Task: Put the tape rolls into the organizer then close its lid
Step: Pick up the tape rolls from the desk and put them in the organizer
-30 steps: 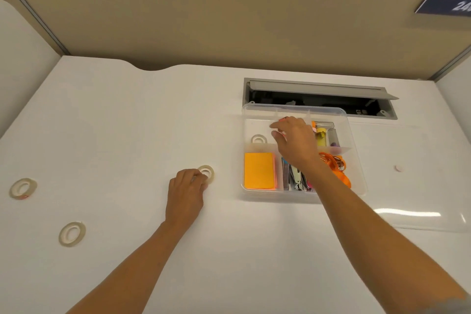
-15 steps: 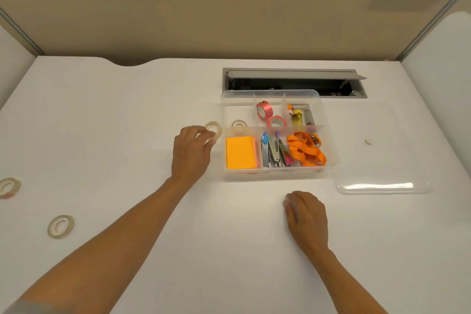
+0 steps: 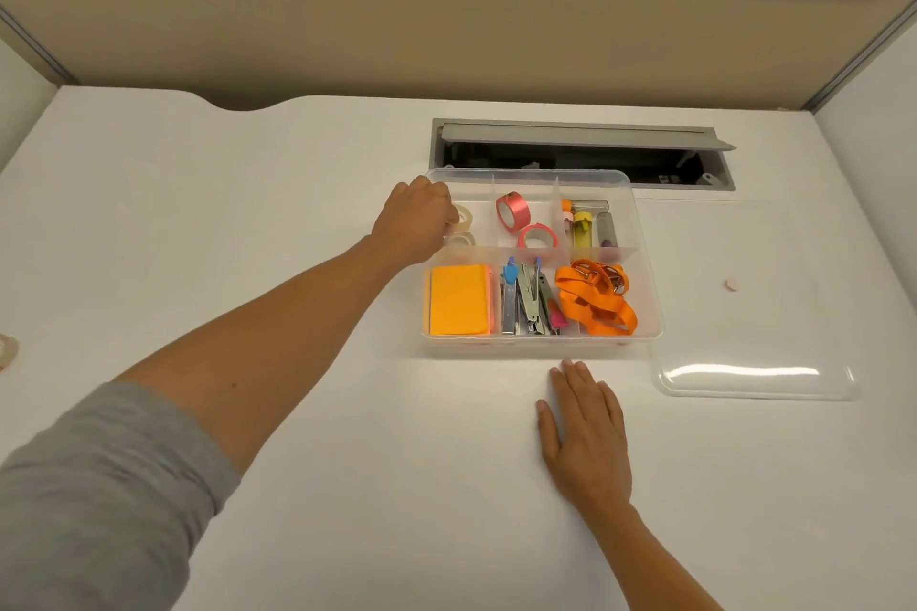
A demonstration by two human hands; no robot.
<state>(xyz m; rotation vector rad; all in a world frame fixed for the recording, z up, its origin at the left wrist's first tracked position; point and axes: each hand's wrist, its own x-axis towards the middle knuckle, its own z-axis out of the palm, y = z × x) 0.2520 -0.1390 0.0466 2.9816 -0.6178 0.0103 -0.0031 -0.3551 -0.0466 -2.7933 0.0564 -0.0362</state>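
Note:
The clear plastic organizer (image 3: 645, 263) stands open on the white desk. My left hand (image 3: 414, 226) reaches over its far-left compartment and pinches a clear tape roll (image 3: 464, 217) held on edge just above another clear roll (image 3: 460, 240) lying flat there. Two pink tape rolls (image 3: 513, 209) (image 3: 537, 237) sit in the middle back compartment. The organizer's clear lid (image 3: 754, 362) lies flat on the desk to the right. One more clear roll (image 3: 7, 350) shows at the left frame edge. My right hand (image 3: 585, 427) rests flat on the desk in front of the organizer, fingers spread.
The front compartments hold an orange sticky-note pad (image 3: 459, 300), staplers (image 3: 528, 300) and an orange lanyard (image 3: 595, 295). A recessed cable slot (image 3: 580, 154) opens behind the organizer. A small pink disc (image 3: 729, 284) lies on the lid. A beige partition wall backs the desk.
My left hand carried the clear roll from beside the organizer over into its far-left compartment. My right hand has stayed flat in front of the organizer.

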